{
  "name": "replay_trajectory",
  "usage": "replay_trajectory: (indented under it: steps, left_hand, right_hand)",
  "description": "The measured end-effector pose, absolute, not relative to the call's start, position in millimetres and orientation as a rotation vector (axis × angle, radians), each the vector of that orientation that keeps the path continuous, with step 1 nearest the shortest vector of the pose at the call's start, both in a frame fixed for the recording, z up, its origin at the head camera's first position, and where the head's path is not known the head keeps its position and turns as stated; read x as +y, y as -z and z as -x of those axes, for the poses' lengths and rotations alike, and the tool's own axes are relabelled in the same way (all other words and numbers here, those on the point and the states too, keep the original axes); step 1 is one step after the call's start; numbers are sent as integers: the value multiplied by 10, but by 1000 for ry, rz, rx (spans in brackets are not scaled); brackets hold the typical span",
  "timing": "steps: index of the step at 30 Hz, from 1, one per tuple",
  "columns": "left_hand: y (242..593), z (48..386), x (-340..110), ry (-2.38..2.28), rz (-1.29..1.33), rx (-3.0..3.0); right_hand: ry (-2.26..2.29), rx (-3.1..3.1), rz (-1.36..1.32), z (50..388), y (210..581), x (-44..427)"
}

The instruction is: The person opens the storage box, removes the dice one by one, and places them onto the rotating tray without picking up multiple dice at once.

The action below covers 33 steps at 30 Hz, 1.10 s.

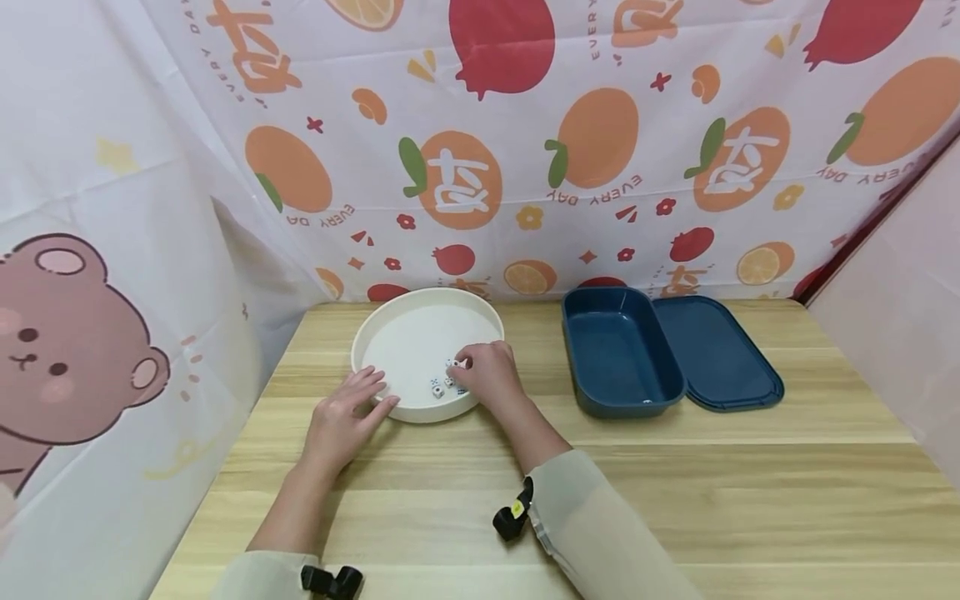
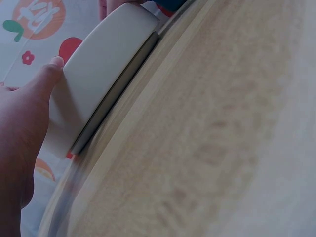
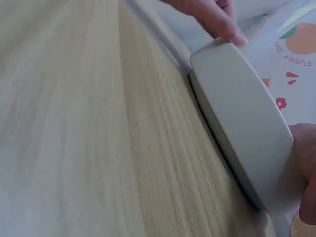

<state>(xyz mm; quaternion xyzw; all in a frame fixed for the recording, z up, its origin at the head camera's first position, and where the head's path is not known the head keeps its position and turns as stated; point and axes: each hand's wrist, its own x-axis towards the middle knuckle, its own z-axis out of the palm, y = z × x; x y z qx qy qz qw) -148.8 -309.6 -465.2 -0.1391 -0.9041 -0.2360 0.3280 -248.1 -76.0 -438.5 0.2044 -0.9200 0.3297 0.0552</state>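
Observation:
A round cream tray (image 1: 405,333) with a raised rim stands toward the back left of the table. Several small white dice (image 1: 438,390) with dark pips lie in its front right part. My left hand (image 1: 341,421) rests on the tray's front left rim, its fingers fairly straight and the thumb (image 2: 52,71) touching the rim. Reaching over the right side, my right hand (image 1: 489,375) has curled fingers and pinches a die among the others. In the right wrist view the tray's outer wall (image 3: 242,113) hides the dice and the right fingertips.
To the right of the tray stands a deep blue rectangular container (image 1: 618,358). Its flat blue lid (image 1: 720,354) lies beside it on the wooden table (image 1: 480,500). A fruit-print cloth (image 1: 525,233) hangs behind the table, and a bear-print cloth (image 1: 82,333) hangs at the left.

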Motion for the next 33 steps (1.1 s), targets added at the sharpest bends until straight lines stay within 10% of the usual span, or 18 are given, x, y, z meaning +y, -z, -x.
replay_trajectory:
  steps: [33]
  left_hand:
    - [4697,1506,-3068,625,353,-2341]
  right_hand:
    - [-1381,-2633,-567,2339,4251,21]
